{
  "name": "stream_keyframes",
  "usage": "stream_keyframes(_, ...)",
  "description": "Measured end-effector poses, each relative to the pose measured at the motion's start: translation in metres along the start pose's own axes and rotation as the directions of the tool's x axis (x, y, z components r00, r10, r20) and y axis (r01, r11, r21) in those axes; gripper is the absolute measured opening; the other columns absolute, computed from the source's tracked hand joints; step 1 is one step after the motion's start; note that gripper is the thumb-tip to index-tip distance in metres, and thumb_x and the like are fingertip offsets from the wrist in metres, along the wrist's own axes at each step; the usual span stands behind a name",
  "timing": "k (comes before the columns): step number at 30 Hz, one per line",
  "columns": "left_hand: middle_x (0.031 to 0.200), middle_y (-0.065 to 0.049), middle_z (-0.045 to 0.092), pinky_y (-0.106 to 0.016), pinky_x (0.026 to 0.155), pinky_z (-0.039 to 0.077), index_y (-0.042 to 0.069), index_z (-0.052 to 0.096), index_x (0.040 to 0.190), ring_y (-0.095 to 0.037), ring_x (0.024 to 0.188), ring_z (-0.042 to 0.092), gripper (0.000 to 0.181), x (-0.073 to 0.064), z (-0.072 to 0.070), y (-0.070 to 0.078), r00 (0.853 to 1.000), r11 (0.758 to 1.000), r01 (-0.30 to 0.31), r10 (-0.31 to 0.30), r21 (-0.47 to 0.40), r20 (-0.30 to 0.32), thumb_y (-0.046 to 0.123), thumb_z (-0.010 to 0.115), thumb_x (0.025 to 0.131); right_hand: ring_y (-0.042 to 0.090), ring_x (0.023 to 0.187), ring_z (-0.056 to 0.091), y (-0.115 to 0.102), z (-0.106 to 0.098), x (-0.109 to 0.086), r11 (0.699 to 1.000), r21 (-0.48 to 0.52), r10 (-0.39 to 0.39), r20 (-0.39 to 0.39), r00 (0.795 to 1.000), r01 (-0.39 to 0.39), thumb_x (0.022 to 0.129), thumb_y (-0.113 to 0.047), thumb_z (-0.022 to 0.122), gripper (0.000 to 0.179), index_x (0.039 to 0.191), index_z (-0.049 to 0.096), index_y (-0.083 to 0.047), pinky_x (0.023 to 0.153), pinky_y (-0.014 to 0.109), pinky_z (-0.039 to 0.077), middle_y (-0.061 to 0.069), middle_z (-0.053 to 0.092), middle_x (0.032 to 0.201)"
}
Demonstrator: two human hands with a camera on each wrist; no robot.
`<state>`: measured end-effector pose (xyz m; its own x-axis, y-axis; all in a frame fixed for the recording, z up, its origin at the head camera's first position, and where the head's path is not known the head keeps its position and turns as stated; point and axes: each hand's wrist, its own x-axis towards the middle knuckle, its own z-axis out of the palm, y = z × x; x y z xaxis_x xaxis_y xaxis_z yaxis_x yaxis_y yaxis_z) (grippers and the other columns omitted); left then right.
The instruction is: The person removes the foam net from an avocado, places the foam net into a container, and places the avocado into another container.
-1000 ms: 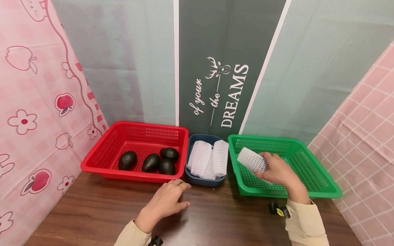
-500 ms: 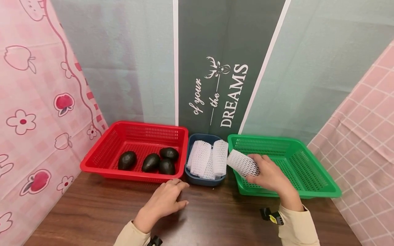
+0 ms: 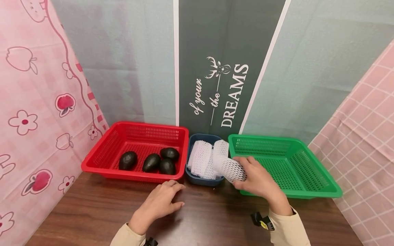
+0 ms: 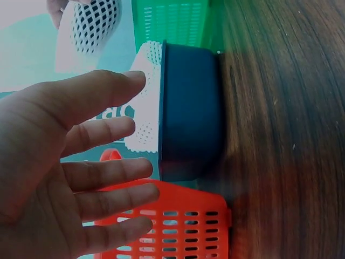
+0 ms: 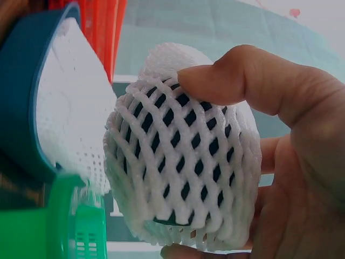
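Observation:
My right hand (image 3: 257,177) grips an avocado in a white foam net sleeve (image 5: 183,145), thumb on one side and fingers on the other. Dark skin shows through the mesh in the right wrist view. The sleeve's loose end overlaps the blue bin (image 3: 204,181) in the head view, near the green basket's left rim. More foam net sleeves (image 3: 200,159) lie in that bin. My left hand (image 3: 158,201) holds nothing, its fingers spread and relaxed above the table in front of the red basket (image 3: 135,175). Several bare dark avocados (image 3: 127,160) sit inside the red basket.
A green basket (image 3: 292,194) stands right of the blue bin, with the red one close on its left. All three sit on a brown wooden table (image 3: 209,218) against a hanging cloth (image 3: 138,68). Pink cloths flank both sides.
My right hand has carried the sleeved avocado leftward, from over the green basket to the blue bin's right edge. The left hand has stayed nearly in place.

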<state>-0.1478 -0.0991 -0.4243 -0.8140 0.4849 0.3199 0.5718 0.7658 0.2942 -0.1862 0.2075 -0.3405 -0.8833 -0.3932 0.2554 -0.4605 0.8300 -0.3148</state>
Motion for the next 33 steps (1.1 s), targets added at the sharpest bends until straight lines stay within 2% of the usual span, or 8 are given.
stream_keyframes(17, 0.101, -0.004, 0.059, -0.042, 0.073, 0.048, 0.009, 0.066, 0.106, -0.024, 0.089, 0.059, 0.039, -0.01, -0.003, -0.01, 0.999, 0.999, 0.034, -0.034, -0.004, -0.019, 0.026, 0.077, 0.072, 0.018, 0.081, 0.05, -0.021, 0.023, 0.001, 0.989, -0.025, -0.145, -0.048, 0.988, 0.144, 0.059, -0.025, 0.078, 0.068, 0.121, 0.057, -0.007, 0.067, 0.036, 0.044, 0.007, 0.053, 0.1)
stream_keyframes(29, 0.097, -0.003, 0.059, -0.04, 0.073, 0.048, 0.008, 0.066, 0.103, -0.022, 0.089, 0.059, 0.038, -0.019, -0.003, -0.021, 0.998, 0.999, 0.04, -0.041, -0.012, -0.045, 0.023, 0.078, 0.071, 0.015, 0.082, 0.049, -0.029, 0.038, -0.001, 0.987, 0.035, -0.16, 0.012, 0.987, 0.16, 0.06, -0.022, 0.078, 0.068, 0.122, 0.055, -0.007, 0.071, 0.034, 0.046, 0.006, 0.051, 0.101)
stream_keyframes(33, 0.096, -0.003, 0.059, -0.04, 0.073, 0.048, 0.007, 0.066, 0.102, -0.021, 0.089, 0.058, 0.037, -0.022, -0.003, -0.024, 0.997, 0.998, 0.055, -0.056, -0.015, -0.049, 0.022, 0.078, 0.07, 0.015, 0.082, 0.049, -0.028, 0.044, -0.001, 0.98, 0.028, -0.195, 0.013, 0.981, 0.195, 0.059, -0.022, 0.078, 0.067, 0.121, 0.055, -0.009, 0.07, 0.034, 0.046, 0.004, 0.052, 0.099)
